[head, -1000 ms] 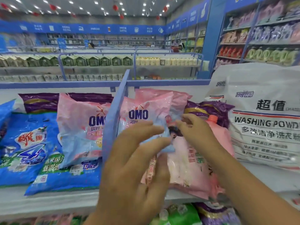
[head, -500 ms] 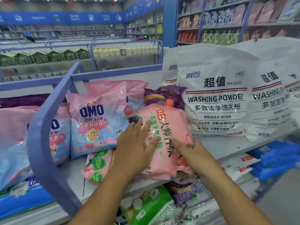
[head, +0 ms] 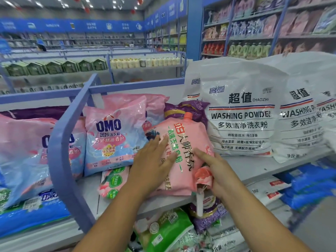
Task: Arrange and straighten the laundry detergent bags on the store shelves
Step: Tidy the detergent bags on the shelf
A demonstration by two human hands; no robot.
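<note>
Head view: beside the white washing powder bag (head: 240, 115), a pink spouted detergent pouch (head: 183, 151) leans over the shelf edge (head: 254, 171); left hand (head: 151, 170) presses flat-fingered, right hand (head: 216, 171) grips its crumpled corner. Released, it may slide off.

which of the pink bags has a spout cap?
The salmon-pink pouch under both hands, right of the OMO bag: an orange screw cap sticks up from its top. The OMO bags are flat-sealed.

Light: bright, even, cast by ceiling spotlights (head: 116, 1).
Glare: seen on glossy bags.
Edges: bent, blurred.
</note>
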